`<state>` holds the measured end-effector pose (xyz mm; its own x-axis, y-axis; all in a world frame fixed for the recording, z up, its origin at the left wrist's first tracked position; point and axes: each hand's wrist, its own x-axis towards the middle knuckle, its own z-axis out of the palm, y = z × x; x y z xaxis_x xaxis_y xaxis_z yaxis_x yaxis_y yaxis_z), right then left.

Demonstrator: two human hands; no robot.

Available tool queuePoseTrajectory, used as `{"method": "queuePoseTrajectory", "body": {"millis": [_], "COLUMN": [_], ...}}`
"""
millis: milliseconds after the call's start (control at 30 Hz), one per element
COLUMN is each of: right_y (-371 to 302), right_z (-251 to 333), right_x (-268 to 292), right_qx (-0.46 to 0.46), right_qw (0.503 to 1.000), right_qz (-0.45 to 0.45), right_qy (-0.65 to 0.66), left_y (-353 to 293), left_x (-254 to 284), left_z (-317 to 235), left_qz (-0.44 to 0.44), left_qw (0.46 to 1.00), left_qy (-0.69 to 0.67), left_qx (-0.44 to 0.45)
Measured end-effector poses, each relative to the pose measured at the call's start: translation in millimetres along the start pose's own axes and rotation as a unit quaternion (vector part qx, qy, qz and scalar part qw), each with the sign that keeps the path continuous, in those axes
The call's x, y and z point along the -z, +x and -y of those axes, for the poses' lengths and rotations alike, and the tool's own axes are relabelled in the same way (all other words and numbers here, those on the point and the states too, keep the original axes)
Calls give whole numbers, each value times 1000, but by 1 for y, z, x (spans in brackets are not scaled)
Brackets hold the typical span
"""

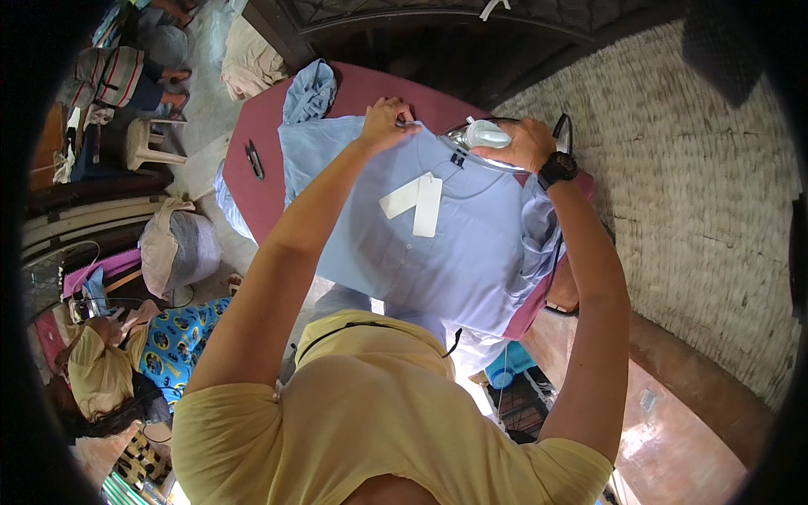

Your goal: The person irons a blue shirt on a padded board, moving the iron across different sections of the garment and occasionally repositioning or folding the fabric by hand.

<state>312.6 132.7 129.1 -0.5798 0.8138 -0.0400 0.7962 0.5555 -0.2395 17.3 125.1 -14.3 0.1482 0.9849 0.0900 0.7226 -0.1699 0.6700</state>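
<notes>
Blue shirt (370,240) — left hand (386,124) pinches it, right hand (530,146) grips iron (486,134).

The left hand (385,124) has a bare wrist behind its fingers (405,131). On the right hand (532,145), a chunky black watch (557,170) sits at the wrist, behind the fingers. Far back from both sets of fingers is a plain yellow shirt (362,404) with loose short sleeves (225,421) and a rounded neckline. A thin black strip (337,330), perhaps a cord, crosses the waist, nearer the fingers.

Passage over board (255,204) left of shirt (341,240), past snips (254,161); iron (486,135) blocks right, space behind unclear.
</notes>
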Motion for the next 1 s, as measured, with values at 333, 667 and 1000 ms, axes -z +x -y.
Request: {"method": "queuePoseTrajectory", "body": {"millis": [333, 667, 1000], "right_y": [28, 37, 43], "right_z": [9, 5, 3], "right_x": [-25, -25, -25], "right_qx": [0, -41, -49], "right_qw": [999, 999, 998], "right_qz": [-35, 1, 11], "right_qy": [5, 26, 45], "left_y": [10, 12, 16], "left_x": [-3, -4, -1], "left_z": [3, 19, 17], "left_qz": [19, 3, -1], "left_qw": [999, 988, 989], "left_qy": [-48, -154, -142], "left_qx": [14, 15, 27]}}
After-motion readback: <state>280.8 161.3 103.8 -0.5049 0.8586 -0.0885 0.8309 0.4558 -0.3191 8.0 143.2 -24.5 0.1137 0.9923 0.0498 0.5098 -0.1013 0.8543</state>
